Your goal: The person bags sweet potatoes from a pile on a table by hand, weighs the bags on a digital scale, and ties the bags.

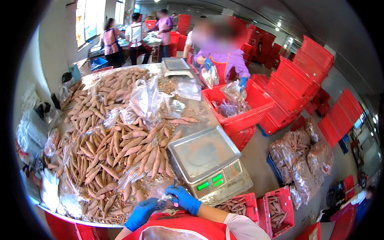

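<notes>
My left hand [143, 211], in a blue glove, grips the gathered neck of a clear plastic bag [164, 197] close to my apron. From the other side my right hand [185, 198], also gloved in blue, pinches the same bag. The bag's contents are mostly hidden by my hands. Just beyond them, a large heap of sweet potatoes [111, 150] covers the table, with loose plastic film lying among them. A digital scale [205, 153] with a bare metal pan and lit green displays stands right of the heap, beside my right hand.
Across the table, a co-worker [223, 64] holds filled bags over a red crate [240, 115]. A second scale [177, 66] sits at the far end. Red crates of sweet potatoes [277, 210] stand low at my right. Filled sacks [300, 156] and stacked crates [295, 84] lie beyond.
</notes>
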Demonstrator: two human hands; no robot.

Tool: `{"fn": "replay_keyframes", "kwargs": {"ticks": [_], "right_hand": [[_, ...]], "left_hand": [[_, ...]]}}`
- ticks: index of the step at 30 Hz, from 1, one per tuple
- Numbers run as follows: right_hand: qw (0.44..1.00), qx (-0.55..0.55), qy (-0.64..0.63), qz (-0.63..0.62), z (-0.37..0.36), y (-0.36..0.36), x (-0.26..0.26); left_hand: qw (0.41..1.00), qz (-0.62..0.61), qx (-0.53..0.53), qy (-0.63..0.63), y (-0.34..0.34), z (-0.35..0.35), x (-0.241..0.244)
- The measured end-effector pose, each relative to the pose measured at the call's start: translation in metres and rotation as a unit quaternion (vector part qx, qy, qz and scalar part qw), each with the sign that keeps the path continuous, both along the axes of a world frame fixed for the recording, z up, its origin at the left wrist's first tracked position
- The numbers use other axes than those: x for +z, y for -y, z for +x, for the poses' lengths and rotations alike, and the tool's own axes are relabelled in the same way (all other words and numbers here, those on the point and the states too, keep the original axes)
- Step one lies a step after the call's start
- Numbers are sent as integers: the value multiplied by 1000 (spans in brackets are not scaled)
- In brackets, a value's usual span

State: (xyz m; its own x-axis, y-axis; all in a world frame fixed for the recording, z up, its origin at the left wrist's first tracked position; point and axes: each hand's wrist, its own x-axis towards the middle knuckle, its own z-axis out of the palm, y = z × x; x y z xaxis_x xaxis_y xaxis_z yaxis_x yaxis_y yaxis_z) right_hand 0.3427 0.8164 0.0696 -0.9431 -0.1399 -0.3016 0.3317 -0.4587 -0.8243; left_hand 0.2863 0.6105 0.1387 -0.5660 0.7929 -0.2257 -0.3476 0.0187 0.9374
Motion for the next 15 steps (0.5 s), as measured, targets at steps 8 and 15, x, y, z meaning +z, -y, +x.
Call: {"fn": "replay_keyframes", "kwargs": {"ticks": [8,15], "right_hand": [[812,84,-183,548,9,-1,-7],[953,-190,-43,232,11,-6,-51]], "left_hand": [[975,0,178,131,5,-11,-41],[975,33,108,192,-4,-6,-65]]}}
